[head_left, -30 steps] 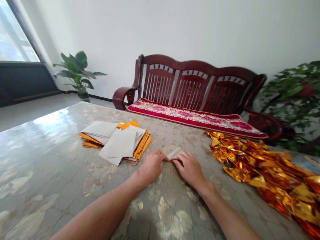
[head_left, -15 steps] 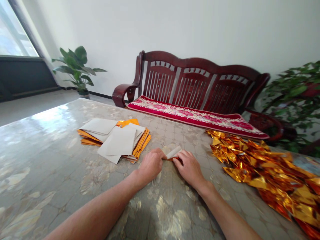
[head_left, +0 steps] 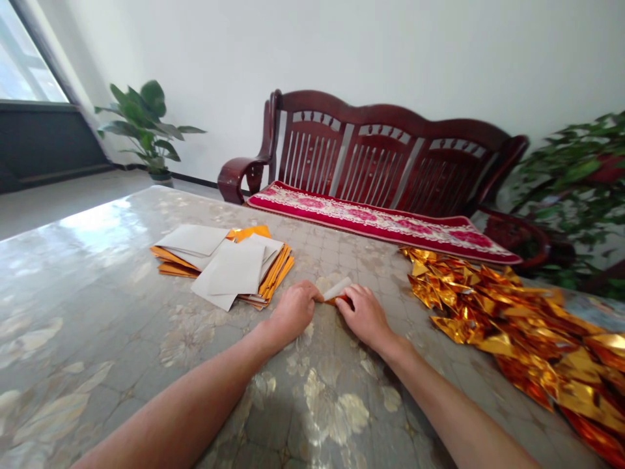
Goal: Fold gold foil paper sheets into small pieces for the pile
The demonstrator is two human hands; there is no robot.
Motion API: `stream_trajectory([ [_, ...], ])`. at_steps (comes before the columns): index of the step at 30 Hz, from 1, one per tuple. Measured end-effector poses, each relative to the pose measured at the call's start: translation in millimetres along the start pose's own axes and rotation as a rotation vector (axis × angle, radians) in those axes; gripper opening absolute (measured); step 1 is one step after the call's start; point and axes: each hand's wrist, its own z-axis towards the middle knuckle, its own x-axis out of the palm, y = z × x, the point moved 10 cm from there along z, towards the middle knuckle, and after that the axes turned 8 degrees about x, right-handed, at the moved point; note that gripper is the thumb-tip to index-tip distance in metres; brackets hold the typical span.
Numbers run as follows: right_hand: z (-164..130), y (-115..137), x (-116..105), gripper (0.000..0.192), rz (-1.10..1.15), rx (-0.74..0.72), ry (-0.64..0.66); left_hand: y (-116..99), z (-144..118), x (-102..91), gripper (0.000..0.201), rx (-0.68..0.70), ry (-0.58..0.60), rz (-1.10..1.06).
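Between my two hands is a small sheet of foil paper (head_left: pixel 338 288), pale on one side and orange-gold on the other, partly rolled or folded over. My left hand (head_left: pixel 295 306) pinches its left end close to the table top. On the right end, my right hand (head_left: pixel 364 312) grips with thumb and curled fingers. Left of my hands lies a loose stack of foil paper sheets (head_left: pixel 234 270), mostly pale side up with orange edges showing. To the right spreads a heap of folded gold foil pieces (head_left: pixel 508 326).
The table (head_left: pixel 195 397) has a shiny flowered cover. Beyond its far edge stands a dark red wooden bench (head_left: pixel 361 159) with a red patterned cushion (head_left: pixel 381 223). Potted plants stand at the left (head_left: pixel 146 124) and right (head_left: pixel 576 176).
The pale flap of the sheet between my hands looks narrower and more rolled over. Both hands keep their hold and have barely moved; the view has tilted slightly.
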Motion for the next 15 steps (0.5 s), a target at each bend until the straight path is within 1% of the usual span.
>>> stream_trajectory([
  [4,3.4,-2.4,4.1,0.014,0.012,0.017,0.052,2.3,0.3,-0.3,0.038,-0.018,0.006,0.004],
  [8,7.9,-5.7,8.1,0.013,0.020,0.042,0.099,0.4,0.9,-0.6,0.039,0.004,0.010,0.005],
  [15,9.4,-8.2,11.0,0.014,0.044,0.053,0.121,-4.3,0.0,-3.3,0.041,0.030,0.003,0.014],
])
